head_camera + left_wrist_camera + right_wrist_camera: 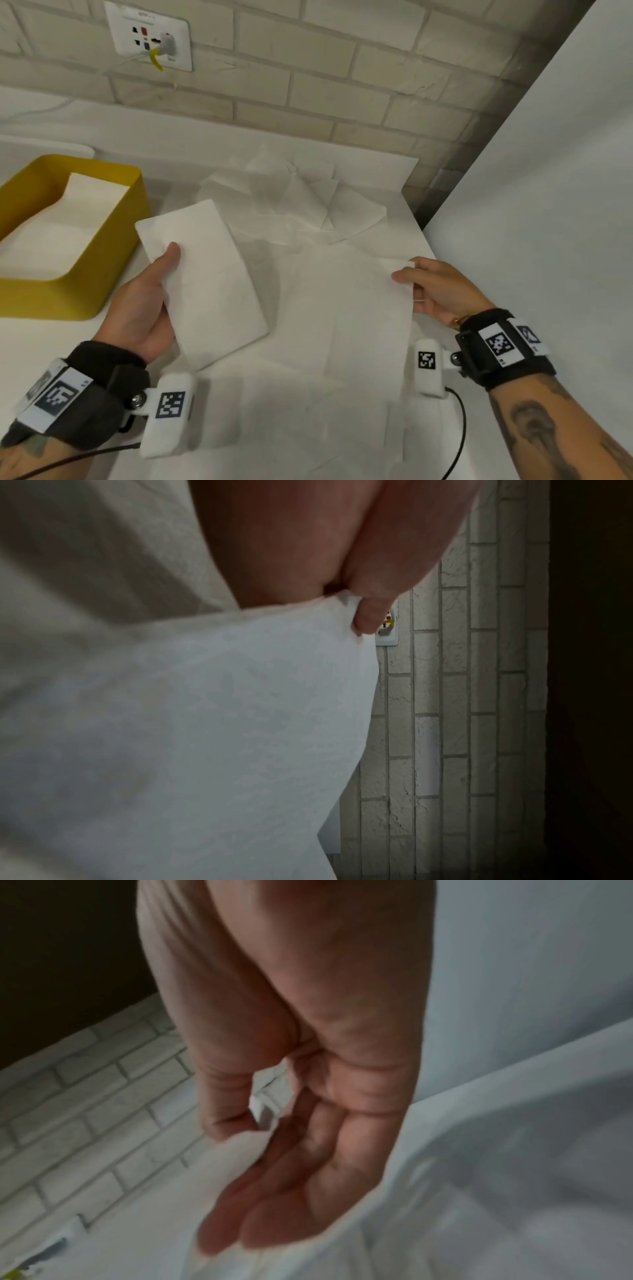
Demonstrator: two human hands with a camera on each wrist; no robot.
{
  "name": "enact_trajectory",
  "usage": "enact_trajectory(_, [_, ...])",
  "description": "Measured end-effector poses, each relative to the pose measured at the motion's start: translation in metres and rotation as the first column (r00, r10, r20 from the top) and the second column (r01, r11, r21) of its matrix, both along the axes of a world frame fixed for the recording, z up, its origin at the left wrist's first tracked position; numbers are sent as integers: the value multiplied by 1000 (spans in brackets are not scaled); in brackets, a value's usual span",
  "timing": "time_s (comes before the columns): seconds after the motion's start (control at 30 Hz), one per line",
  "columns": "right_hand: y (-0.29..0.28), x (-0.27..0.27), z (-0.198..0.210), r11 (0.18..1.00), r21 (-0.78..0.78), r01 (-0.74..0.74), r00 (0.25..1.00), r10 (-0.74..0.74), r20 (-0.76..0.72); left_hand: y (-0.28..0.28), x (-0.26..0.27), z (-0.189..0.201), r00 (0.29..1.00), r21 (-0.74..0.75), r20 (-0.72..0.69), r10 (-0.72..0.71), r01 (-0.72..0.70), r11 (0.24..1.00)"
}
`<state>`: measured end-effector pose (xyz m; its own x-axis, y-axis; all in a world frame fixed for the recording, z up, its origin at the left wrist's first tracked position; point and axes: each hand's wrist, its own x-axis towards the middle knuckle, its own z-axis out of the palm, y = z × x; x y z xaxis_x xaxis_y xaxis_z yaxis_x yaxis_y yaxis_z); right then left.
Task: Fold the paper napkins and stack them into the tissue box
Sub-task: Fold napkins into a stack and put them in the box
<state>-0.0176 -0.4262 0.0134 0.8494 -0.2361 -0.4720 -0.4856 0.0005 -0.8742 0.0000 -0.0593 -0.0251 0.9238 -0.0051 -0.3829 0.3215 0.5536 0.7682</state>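
Note:
My left hand holds a folded white napkin lifted off the counter, thumb on top and fingers beneath it. The left wrist view is filled by that folded napkin under the thumb. My right hand pinches the right corner of an unfolded napkin that lies flat on the counter; in the right wrist view the thumb presses paper against the fingers. The yellow tissue box stands at the left with folded napkins inside.
Several loose, crumpled napkins lie at the back of the white counter. A brick wall with a socket plate rises behind. A white panel bounds the right side. More flat napkins cover the near counter.

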Motion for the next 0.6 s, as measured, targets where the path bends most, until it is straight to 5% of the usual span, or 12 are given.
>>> enact_trajectory(0.1, [-10,-6,-13,993,30,114,992,-113,-52,-3,2,-2,1000,-10,-6,-26,26,1000])
enact_trajectory(0.2, [-2,-24,-29,995,88,39,992,-29,-121,-3,3,-6,999,-17,-22,-38,38,999])
enact_trajectory(0.37, [10,-33,-44,981,185,64,998,-63,-13,-5,3,-9,998,-23,-55,-36,35,999])
enact_trajectory(0.5, [8,-26,-8,972,220,83,985,-114,130,-11,3,-2,998,-28,-35,-60,60,998])
enact_trajectory(0.6, [14,-22,34,966,255,-55,971,-8,238,-15,4,2,998,-36,-18,-67,67,997])
